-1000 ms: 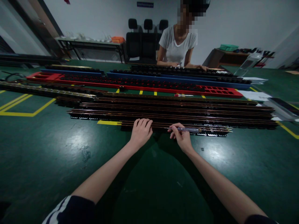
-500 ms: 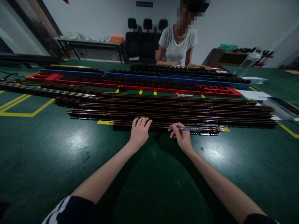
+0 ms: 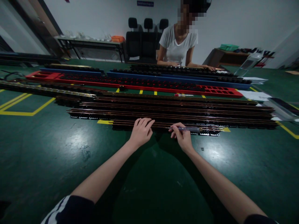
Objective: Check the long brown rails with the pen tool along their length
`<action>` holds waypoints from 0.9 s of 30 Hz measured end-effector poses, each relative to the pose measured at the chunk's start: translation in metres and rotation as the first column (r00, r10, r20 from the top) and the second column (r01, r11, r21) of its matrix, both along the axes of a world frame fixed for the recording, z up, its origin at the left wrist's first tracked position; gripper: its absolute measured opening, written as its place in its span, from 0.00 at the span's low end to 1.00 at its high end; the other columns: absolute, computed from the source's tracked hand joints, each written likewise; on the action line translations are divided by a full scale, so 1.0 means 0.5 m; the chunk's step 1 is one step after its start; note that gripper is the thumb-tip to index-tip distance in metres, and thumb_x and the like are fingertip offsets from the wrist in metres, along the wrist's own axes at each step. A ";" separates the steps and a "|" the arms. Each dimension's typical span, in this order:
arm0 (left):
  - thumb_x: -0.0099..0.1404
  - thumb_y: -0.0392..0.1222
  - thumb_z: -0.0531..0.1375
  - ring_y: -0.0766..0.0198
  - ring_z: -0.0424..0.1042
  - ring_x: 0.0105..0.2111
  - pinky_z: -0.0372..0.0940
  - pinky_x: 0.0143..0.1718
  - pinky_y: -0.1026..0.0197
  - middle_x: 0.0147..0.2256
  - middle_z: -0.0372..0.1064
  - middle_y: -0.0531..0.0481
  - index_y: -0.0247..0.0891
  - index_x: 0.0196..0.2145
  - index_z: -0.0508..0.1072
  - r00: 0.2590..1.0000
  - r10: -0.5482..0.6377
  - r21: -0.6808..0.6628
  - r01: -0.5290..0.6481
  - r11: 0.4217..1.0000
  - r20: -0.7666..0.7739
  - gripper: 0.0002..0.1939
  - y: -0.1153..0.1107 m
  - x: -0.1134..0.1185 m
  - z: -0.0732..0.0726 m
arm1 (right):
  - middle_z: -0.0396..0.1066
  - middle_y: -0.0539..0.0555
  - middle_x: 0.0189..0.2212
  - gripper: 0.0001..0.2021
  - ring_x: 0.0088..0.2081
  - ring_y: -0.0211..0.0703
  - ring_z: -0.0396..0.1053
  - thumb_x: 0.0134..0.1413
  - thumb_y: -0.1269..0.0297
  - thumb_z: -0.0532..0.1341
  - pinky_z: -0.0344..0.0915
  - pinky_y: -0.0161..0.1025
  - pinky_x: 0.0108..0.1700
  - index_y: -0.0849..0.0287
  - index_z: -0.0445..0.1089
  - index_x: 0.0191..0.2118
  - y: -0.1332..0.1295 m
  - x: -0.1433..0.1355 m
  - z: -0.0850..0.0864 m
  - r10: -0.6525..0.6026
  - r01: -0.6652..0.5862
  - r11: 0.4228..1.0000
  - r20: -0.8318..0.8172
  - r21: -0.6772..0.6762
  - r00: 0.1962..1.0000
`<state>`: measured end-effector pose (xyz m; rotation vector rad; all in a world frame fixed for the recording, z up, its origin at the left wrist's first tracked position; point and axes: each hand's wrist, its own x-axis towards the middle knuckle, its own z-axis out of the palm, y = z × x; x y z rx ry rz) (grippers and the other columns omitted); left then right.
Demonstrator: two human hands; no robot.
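My left hand [image 3: 141, 132] rests on the nearest of several long dark strips [image 3: 123, 125], its fingers stretched out over the top edge. To its right, my right hand [image 3: 181, 135] is closed around a slim screwdriver [image 3: 192, 128] with a clear handle, its thin shaft pointing left. The tool lies almost level along the same strip. More long dark strips [image 3: 163, 109] with thin coppery edges lie side by side just behind both hands. Whether the screwdriver's tip touches the strip is too small to tell.
Behind the strips lie a red tray [image 3: 130, 87] with dark parts and blue trays [image 3: 163, 76]. A second screwdriver [image 3: 179, 95] lies between. Across the green table [image 3: 163, 174] sits a person [image 3: 178, 46]. A clear bottle [image 3: 251, 62] and papers [image 3: 254, 95] are at right.
My left hand has shifted slightly to the right along the strip, its fingers tilting rightward. My right hand and the screwdriver have stayed nearly in place.
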<state>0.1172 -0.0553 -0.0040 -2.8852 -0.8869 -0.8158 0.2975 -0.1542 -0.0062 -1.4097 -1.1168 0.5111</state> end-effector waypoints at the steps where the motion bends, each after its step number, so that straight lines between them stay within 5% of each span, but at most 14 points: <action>1: 0.64 0.36 0.50 0.55 0.66 0.50 0.56 0.54 0.48 0.49 0.69 0.42 0.35 0.52 0.68 1.000 -0.006 0.000 0.006 1.000 -0.011 0.20 0.001 0.001 -0.002 | 0.71 0.51 0.24 0.13 0.18 0.33 0.64 0.56 0.53 0.57 0.60 0.33 0.21 0.58 0.66 0.31 0.000 0.000 0.000 -0.001 0.001 1.000 0.000 -0.001 1.000; 27: 0.66 0.38 0.49 0.54 0.67 0.49 0.56 0.52 0.48 0.49 0.69 0.42 0.36 0.53 0.67 0.999 0.000 0.016 0.000 1.000 -0.049 0.19 0.004 0.003 -0.008 | 0.71 0.50 0.24 0.13 0.18 0.33 0.65 0.56 0.53 0.57 0.61 0.32 0.20 0.58 0.66 0.31 0.000 0.001 -0.001 0.010 -0.010 1.000 0.001 -0.008 1.000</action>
